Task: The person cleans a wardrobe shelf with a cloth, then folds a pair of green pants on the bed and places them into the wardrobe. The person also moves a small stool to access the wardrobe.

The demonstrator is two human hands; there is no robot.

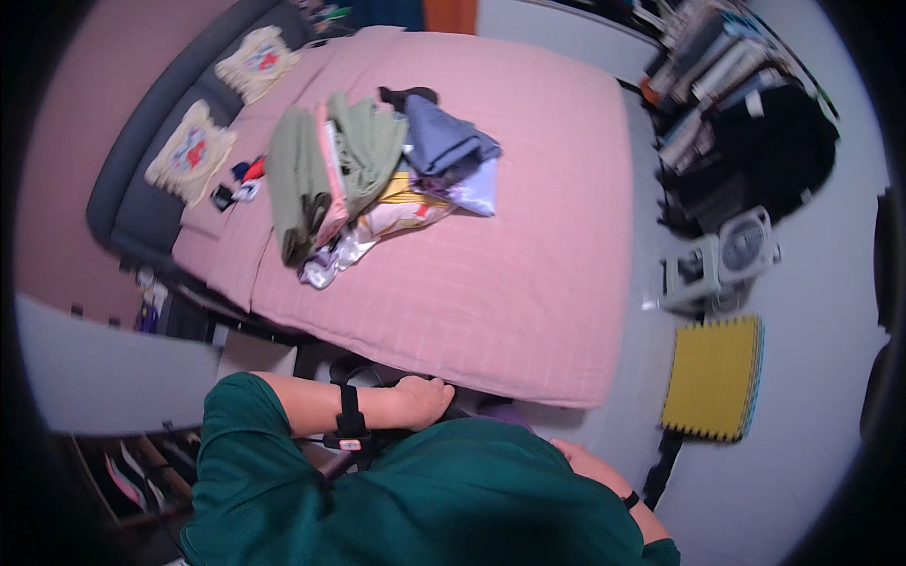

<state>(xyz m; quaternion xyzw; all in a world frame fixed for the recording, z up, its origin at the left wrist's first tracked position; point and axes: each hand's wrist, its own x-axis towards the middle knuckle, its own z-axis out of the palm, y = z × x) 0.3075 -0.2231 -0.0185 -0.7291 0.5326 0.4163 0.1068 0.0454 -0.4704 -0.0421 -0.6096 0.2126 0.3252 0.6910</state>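
Note:
My left hand (423, 402) is beside the near edge of a bed with a pink bedspread (538, 283). Its fingers curl downward over something dark that I cannot make out. Of my right hand (572, 456), only the back shows low at my side; my green shirt hides its fingers. On the bed lies a pile of clothes: green knit garments (368, 141), a folded blue garment (439, 138), a shiny lilac piece (478, 185) and a yellow-and-pink printed one (407, 212). Small red, dark and white items (248, 177) lie left of the pile.
Two frilled cushions (190, 152) lean on the grey headboard (120, 191). Right of the bed stand a heaped clothes rack (771, 148), a box fan (747, 244), a pale stool (690, 276) and stacked yellow foam mats (713, 378). An open compartment (134, 481) holds clothes at lower left.

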